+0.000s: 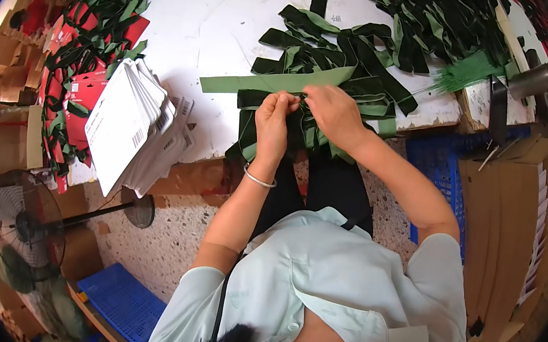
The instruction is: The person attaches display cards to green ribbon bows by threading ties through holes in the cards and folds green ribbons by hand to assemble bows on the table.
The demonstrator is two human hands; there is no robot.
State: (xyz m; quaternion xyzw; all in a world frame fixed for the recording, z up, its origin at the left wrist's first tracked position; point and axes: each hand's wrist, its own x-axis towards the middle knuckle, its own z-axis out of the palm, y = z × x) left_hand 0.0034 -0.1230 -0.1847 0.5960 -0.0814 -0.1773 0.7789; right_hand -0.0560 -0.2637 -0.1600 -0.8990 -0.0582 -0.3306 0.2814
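My left hand (274, 120) is closed in a pinch at the table's front edge, with dark green ribbon (250, 99) under and beside it. Close to its right, my right hand (328, 109) is also closed, fingertips near the left ones. What the fingertips hold is too small to make out. A lighter green ribbon strip (230, 83) lies flat just beyond both hands. Dark green velvet ribbons (368, 53) are heaped behind and to the right of them.
White printed cards (127, 120) are stacked at the table's left, beside red cards with green ribbons (83, 92). Green thin strands (471, 70) and a metal cylinder (534, 82) lie right. A cardboard box (498, 223), blue crates (124, 302) and a fan (26, 224) stand around.
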